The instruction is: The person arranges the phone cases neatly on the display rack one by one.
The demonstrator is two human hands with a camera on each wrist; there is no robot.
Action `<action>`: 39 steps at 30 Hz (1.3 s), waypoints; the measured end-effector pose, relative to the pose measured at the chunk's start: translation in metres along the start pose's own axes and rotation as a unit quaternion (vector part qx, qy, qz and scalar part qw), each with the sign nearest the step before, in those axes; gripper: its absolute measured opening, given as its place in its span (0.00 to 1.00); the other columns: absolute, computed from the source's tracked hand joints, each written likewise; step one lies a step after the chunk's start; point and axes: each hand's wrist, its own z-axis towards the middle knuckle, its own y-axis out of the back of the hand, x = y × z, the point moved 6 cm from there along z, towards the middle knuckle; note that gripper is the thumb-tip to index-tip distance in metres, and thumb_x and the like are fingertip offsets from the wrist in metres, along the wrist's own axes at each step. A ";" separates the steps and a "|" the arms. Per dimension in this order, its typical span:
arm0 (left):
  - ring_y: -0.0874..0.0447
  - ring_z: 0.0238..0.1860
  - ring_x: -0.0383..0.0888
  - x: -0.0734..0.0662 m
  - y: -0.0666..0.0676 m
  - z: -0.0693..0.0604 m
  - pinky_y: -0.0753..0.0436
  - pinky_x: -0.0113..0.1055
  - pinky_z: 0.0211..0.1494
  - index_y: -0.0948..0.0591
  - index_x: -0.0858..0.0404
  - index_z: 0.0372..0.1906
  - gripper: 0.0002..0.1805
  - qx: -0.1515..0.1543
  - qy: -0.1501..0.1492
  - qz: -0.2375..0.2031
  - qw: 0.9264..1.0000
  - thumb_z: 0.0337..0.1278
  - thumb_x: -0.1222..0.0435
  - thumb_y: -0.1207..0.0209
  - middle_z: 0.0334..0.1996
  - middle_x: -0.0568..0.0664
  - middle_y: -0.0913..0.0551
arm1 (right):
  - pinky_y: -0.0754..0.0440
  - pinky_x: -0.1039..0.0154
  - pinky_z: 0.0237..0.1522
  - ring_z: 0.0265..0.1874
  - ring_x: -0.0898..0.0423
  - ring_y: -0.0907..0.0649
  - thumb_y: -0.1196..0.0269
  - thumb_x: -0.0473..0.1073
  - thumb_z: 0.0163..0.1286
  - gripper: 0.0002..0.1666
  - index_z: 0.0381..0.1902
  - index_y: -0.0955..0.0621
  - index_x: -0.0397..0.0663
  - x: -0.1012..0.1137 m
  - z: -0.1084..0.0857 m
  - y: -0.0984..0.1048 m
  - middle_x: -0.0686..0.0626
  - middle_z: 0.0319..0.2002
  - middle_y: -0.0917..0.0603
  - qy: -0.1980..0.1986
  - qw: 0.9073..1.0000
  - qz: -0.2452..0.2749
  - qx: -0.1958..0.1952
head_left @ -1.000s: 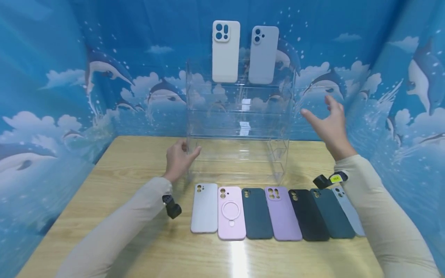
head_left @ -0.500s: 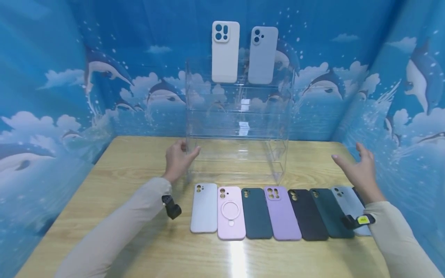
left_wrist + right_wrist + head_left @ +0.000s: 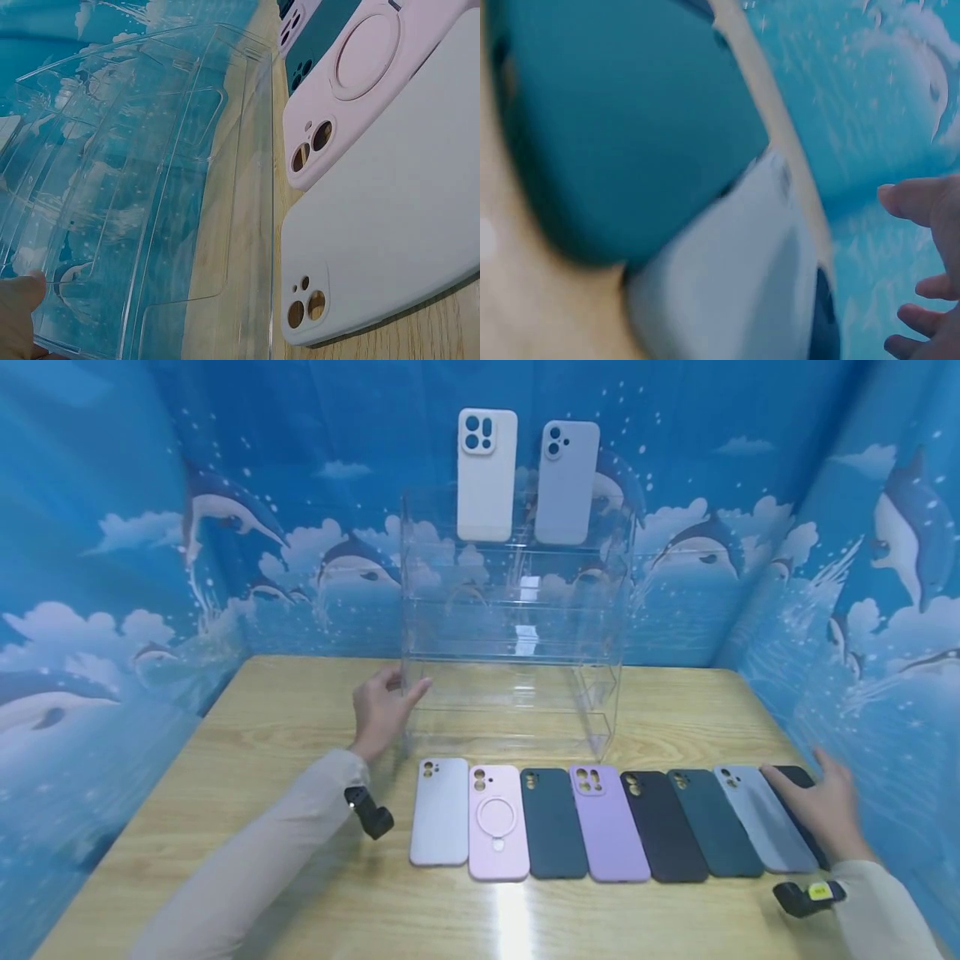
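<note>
A clear stepped display rack (image 3: 510, 743) stands on the table, and my left hand (image 3: 379, 712) grips its left side wall, thumb in front. In the left wrist view the thumb (image 3: 30, 289) touches the clear plastic. My right hand (image 3: 823, 810) hovers over the right end of a row of phone cases, fingers spread and holding nothing. Beneath it lie a grey-blue phone case (image 3: 761, 818) and a dark phone case (image 3: 795, 777), partly hidden by the hand. In the right wrist view, the fingers (image 3: 919, 201) are apart from the cases.
The row continues leftward with a teal case (image 3: 716, 822), black case (image 3: 663, 827), purple case (image 3: 611, 831), dark teal case (image 3: 555, 827), pink ring case (image 3: 498, 856) and pale grey case (image 3: 440, 814). A white case (image 3: 486, 493) and lavender-grey case (image 3: 567, 493) stand on the rack's top.
My right hand has come down from beside the rack's upper right, moving right and toward me to the row's end. The left hand stays at the rack.
</note>
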 end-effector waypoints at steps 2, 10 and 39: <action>0.16 0.48 0.54 0.000 0.001 0.000 0.17 0.46 0.54 0.17 0.65 0.45 0.21 0.002 0.004 -0.007 1.000 0.52 0.55 0.31 0.44 0.59 0.14 | 0.45 0.24 0.60 0.67 0.23 0.53 0.44 0.59 0.69 0.56 0.72 0.58 0.27 -0.009 -0.001 0.000 0.21 0.69 0.57 -0.009 1.000 -0.013 -0.001; 0.16 0.49 0.48 -0.002 0.011 0.007 0.16 0.39 0.54 0.19 0.64 0.54 0.22 0.018 0.021 -0.022 0.999 0.60 0.54 0.37 0.50 0.57 0.16 | 0.41 0.27 0.60 0.62 0.21 0.44 0.44 0.60 0.69 0.56 0.69 0.56 0.20 -0.031 0.001 -0.004 0.17 0.64 0.48 -0.032 0.998 -0.054 0.011; 0.13 0.41 0.47 0.005 0.014 0.014 0.14 0.28 0.40 0.18 0.63 0.53 0.18 0.041 0.035 -0.039 0.998 0.62 0.59 0.38 0.47 0.56 0.15 | 0.45 0.29 0.64 0.64 0.22 0.48 0.48 0.61 0.71 0.54 0.69 0.56 0.22 -0.054 0.009 -0.007 0.18 0.65 0.52 -0.098 0.989 -0.076 0.075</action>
